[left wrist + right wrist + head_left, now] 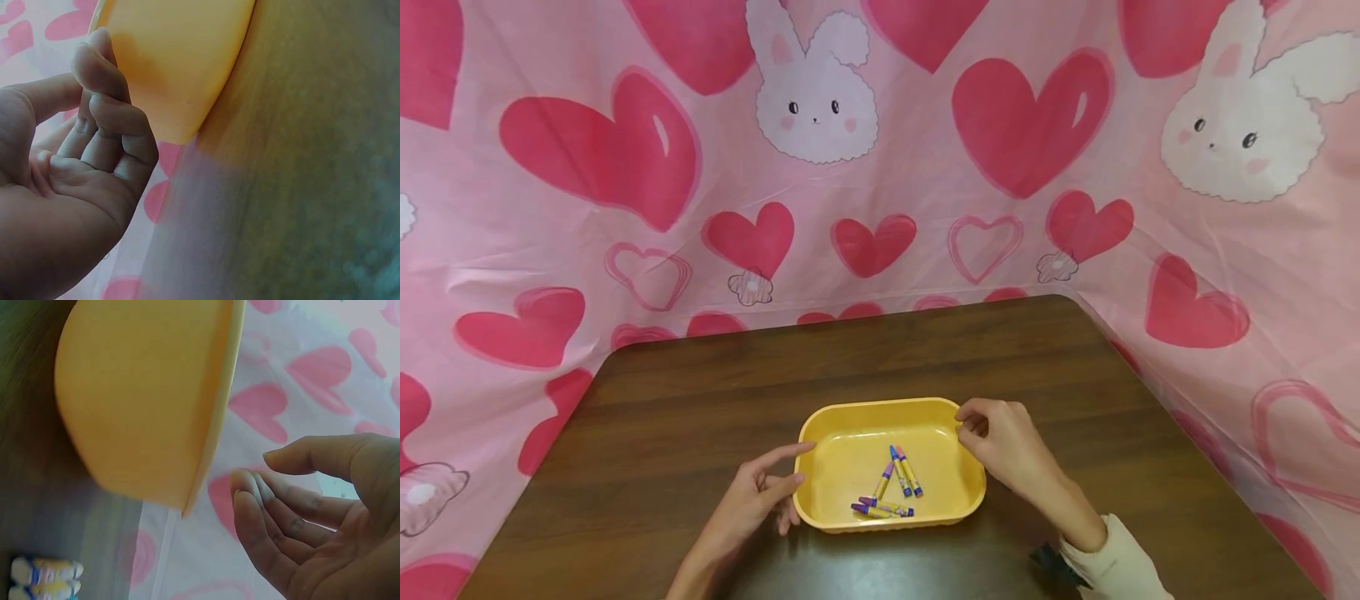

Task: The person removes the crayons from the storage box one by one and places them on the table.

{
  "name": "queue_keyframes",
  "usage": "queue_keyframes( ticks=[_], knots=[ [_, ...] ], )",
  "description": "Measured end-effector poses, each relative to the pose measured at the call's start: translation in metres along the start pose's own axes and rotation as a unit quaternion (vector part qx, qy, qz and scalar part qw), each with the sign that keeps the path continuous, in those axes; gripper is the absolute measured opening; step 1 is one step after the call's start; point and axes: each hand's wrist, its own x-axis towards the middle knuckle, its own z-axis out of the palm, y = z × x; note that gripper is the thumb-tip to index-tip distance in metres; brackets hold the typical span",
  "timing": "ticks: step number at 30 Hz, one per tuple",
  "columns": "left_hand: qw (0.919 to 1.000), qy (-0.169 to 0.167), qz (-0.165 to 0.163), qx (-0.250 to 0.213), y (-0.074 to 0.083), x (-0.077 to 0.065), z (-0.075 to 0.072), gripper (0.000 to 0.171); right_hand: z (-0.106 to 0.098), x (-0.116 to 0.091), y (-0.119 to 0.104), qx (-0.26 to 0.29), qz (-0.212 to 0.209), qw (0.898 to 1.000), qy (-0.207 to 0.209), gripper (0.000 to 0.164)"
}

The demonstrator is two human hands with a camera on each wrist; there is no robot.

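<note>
Pink heart-and-rabbit fabric (917, 133) hangs behind a brown wood-grain table (700, 400).

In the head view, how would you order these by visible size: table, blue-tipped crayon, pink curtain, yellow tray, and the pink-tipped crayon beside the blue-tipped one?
Largest to smallest:
1. Pink curtain
2. Table
3. Yellow tray
4. Blue-tipped crayon and pink-tipped crayon: nearly alike, so unranked.

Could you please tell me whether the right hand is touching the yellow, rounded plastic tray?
Apart: in the right wrist view, heart-patterned pink cloth shows between the right hand and the tray.
</note>
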Motion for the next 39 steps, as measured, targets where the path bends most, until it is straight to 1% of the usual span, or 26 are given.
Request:
queue_keyframes(
  ticks=[4, 8, 12, 16, 19, 22, 23, 25, 27, 30, 33, 39],
  knots=[
    [1.0000, -0.005, 0.001, -0.003, -0.001, 0.001, 0.001, 0.050, 0.011, -0.002, -0.008, 0.003, 0.000, 1.000, -0.009, 0.006],
    [1.0000, -0.009, 0.003, -0.003, 0.000, 0.003, 0.003, 0.049, 0.022, -0.006, -0.011, -0.006, 0.003, 1.000, -0.010, 0.008],
    [1.0000, -0.006, 0.000, -0.003, 0.001, 0.004, 0.005, 0.050, 0.035, -0.008, -0.010, -0.037, 0.006, 0.999, -0.008, 0.009],
    [1.0000, -0.005, -0.005, -0.005, 0.002, 0.005, 0.005, 0.052, 0.048, -0.010, -0.009, -0.064, 0.011, 0.998, -0.022, 0.009],
    [1.0000, -0.004, -0.007, -0.004, 0.002, 0.005, 0.005, 0.052, 0.056, -0.013, -0.008, -0.085, -0.005, 0.996, -0.040, 0.008],
    [0.9999, -0.001, -0.010, -0.003, 0.003, 0.005, 0.005, 0.051, 0.063, -0.016, -0.009, -0.114, -0.038, 0.991, -0.054, 0.009],
    [0.9999, 0.000, -0.012, -0.003, 0.003, 0.005, 0.005, 0.051, 0.064, -0.016, -0.009, -0.123, -0.044, 0.990, -0.059, 0.011],
    [0.9999, 0.001, -0.012, -0.002, 0.004, 0.004, 0.004, 0.052, 0.067, -0.016, -0.011, -0.135, -0.049, 0.987, -0.073, 0.021],
    [1.0000, 0.001, -0.009, -0.002, 0.004, 0.003, 0.003, 0.052, 0.069, -0.015, -0.012, -0.142, -0.043, 0.985, -0.087, 0.032],
    [1.0000, -0.001, -0.001, 0.001, 0.004, 0.001, 0.002, 0.052, 0.071, -0.013, -0.013, -0.149, -0.032, 0.983, -0.105, 0.039],
    [1.0000, 0.000, 0.000, 0.003, 0.003, 0.001, 0.001, 0.051, 0.073, -0.012, -0.013, -0.151, -0.029, 0.982, -0.110, 0.037],
    [1.0000, 0.006, -0.008, 0.002, 0.002, 0.000, 0.000, 0.049, 0.074, -0.011, -0.014, -0.141, -0.017, 0.983, -0.113, 0.039]
  ],
)
